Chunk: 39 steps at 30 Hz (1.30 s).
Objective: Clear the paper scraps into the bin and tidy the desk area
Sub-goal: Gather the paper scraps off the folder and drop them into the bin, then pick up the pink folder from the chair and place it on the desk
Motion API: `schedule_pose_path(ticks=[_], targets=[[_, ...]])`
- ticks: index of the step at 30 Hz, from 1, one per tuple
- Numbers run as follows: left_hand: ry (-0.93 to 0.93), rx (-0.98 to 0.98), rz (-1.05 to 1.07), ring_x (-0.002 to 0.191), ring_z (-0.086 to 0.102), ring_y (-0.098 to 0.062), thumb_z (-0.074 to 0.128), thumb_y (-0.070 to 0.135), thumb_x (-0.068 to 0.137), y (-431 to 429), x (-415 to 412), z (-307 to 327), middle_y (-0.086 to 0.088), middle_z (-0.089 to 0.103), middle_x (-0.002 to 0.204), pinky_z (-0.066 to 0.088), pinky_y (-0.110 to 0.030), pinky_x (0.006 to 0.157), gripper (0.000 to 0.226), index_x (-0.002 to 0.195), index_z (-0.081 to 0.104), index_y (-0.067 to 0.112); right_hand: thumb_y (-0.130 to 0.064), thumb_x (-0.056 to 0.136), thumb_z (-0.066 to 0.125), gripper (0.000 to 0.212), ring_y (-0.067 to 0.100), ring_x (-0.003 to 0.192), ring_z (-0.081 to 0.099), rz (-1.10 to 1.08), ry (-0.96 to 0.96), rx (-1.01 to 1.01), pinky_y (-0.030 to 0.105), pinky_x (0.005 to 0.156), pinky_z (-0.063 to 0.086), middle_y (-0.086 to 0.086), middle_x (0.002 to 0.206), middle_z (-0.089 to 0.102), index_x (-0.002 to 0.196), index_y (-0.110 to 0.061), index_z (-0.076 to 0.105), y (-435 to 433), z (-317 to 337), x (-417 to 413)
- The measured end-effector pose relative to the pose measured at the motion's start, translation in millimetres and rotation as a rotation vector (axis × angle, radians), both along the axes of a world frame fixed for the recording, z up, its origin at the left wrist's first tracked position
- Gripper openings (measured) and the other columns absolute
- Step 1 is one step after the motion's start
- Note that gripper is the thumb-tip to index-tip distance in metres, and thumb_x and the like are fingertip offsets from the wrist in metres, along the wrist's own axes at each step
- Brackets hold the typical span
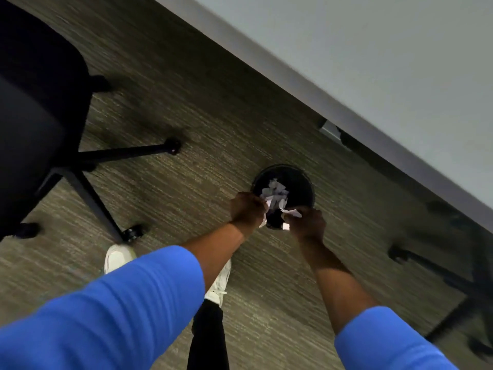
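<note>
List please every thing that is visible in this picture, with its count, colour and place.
bin: one, black, round, on the carpet beside the desk.
paper scraps: several, white, in the bin and in both hands.
desk: one, pale grey, upper right.
office chair: one, black, left.
second chair base: one, black, under the desk, right.
carpet: grey-brown, whole floor.
shoes: two, white, bottom centre.
left hand: over the bin's edge, clutching scraps.
right hand: over the bin's edge, clutching scraps.
sleeves: two, blue.

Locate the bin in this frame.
The round black bin stands on the carpet right of centre in the head view, beside the desk edge, just beyond both hands.
</note>
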<state>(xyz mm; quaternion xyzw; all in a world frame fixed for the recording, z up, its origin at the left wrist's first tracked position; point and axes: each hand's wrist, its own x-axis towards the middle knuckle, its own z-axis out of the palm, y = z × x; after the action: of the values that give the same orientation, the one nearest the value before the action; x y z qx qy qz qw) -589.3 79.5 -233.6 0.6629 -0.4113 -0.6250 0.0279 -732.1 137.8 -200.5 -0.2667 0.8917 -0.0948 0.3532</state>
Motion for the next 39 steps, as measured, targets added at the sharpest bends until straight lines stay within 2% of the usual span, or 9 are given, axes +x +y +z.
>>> schedule_pose_path(ticks=[2, 5, 9, 12, 19, 25, 31, 36, 39], targets=[[0.008, 0.041, 0.075, 0.109, 0.076, -0.024, 0.067, 0.02, 0.099, -2.8, -11.0, -7.1, -0.013, 0.077, 0.129, 0.061, -0.029, 0.093, 0.029, 0.123, 0.077, 0.008, -0.027, 0.083, 0.085, 0.028, 0.03, 0.107, 0.074, -0.029, -0.015, 0.004, 0.022, 0.071, 0.038, 0.012, 0.113, 0.08, 0.108, -0.015, 0.083, -5.4, -7.6, -11.9], [0.034, 0.116, 0.152, 0.079, 0.071, -0.013, 0.068, 0.02, 0.1, -5.1, -24.8, -9.9, -0.019, 0.077, 0.126, 0.059, -0.015, 0.062, 0.033, 0.126, 0.074, 0.001, -0.021, 0.084, 0.086, 0.034, 0.033, 0.106, 0.074, -0.141, -0.137, -0.02, 0.026, 0.07, 0.055, 0.013, 0.118, 0.076, 0.116, -0.015, 0.079, -14.1, -20.1, -23.4], [0.226, 0.198, 0.2, 0.129, 0.068, -0.038, 0.049, 0.037, 0.112, -1.8, -40.7, -5.3, -0.023, 0.064, 0.147, 0.06, -0.048, 0.108, 0.051, 0.147, 0.057, 0.001, -0.016, 0.093, 0.075, 0.031, 0.039, 0.1, 0.076, -0.234, -0.246, -0.039, 0.056, 0.086, 0.064, 0.02, 0.121, 0.073, 0.124, -0.012, 0.071, -21.8, -32.3, -32.9], [0.301, 0.294, 0.248, 0.143, 0.056, -0.037, 0.042, 0.052, 0.111, 1.6, -46.0, 2.8, -0.011, 0.053, 0.16, 0.052, -0.05, 0.108, 0.059, 0.16, 0.044, 0.019, -0.026, 0.094, 0.071, 0.033, 0.041, 0.111, 0.072, -0.133, -0.173, -0.007, 0.056, 0.097, 0.059, 0.018, 0.124, 0.072, 0.125, -0.014, 0.07, -19.6, -35.8, -34.7], [0.365, 0.363, 0.197, 0.127, 0.059, -0.022, 0.046, 0.064, 0.106, 4.8, -19.4, 2.3, -0.004, 0.061, 0.139, 0.054, -0.047, 0.107, 0.063, 0.152, 0.053, 0.022, -0.026, 0.096, 0.072, 0.033, 0.034, 0.107, 0.073, 0.003, -0.114, -0.022, 0.05, 0.093, 0.061, 0.012, 0.123, 0.074, 0.127, -0.017, 0.066, -15.4, -22.6, -17.2], [0.349, 0.198, 0.072, 0.082, 0.074, -0.02, 0.074, 0.044, 0.098, -6.3, 17.1, 21.5, -0.008, 0.078, 0.096, 0.061, -0.034, 0.074, 0.023, 0.093, 0.075, 0.021, -0.023, 0.093, 0.076, 0.039, 0.034, 0.115, 0.07, 0.074, -0.092, -0.096, 0.048, 0.099, 0.057, 0.014, 0.126, 0.073, 0.129, -0.012, 0.067, -25.1, -3.5, 10.6], [-0.093, -0.144, -0.248, 0.117, 0.072, -0.029, 0.07, 0.044, 0.099, -32.0, 73.8, 53.9, -0.011, 0.078, 0.125, 0.049, -0.025, 0.085, 0.037, 0.117, 0.075, 0.012, -0.017, 0.094, 0.075, 0.026, 0.034, 0.115, 0.07, 0.182, -0.061, -0.215, 0.051, 0.104, 0.052, 0.017, 0.119, 0.075, 0.116, -0.003, 0.073, -46.6, 23.0, 60.4], [-0.111, -0.177, -0.126, 0.115, 0.074, -0.023, 0.074, 0.027, 0.099, -49.5, 139.9, 88.8, -0.008, 0.079, 0.121, 0.059, -0.032, 0.098, 0.028, 0.123, 0.076, 0.011, -0.004, 0.091, 0.074, 0.021, 0.022, 0.093, 0.073, 0.193, -0.157, -0.273, 0.042, 0.093, 0.058, 0.007, 0.1, 0.078, 0.112, -0.009, 0.075, -70.3, 54.1, 119.6], [-0.17, -0.228, -0.068, 0.108, 0.074, -0.02, 0.074, 0.023, 0.099, -60.4, 186.2, 115.4, -0.006, 0.079, 0.117, 0.058, -0.026, 0.083, 0.022, 0.117, 0.078, 0.012, 0.002, 0.091, 0.071, 0.025, 0.031, 0.097, 0.074, 0.216, -0.211, -0.278, 0.034, 0.085, 0.056, 0.006, 0.096, 0.075, 0.115, -0.007, 0.073, -90.3, 72.8, 160.2]])
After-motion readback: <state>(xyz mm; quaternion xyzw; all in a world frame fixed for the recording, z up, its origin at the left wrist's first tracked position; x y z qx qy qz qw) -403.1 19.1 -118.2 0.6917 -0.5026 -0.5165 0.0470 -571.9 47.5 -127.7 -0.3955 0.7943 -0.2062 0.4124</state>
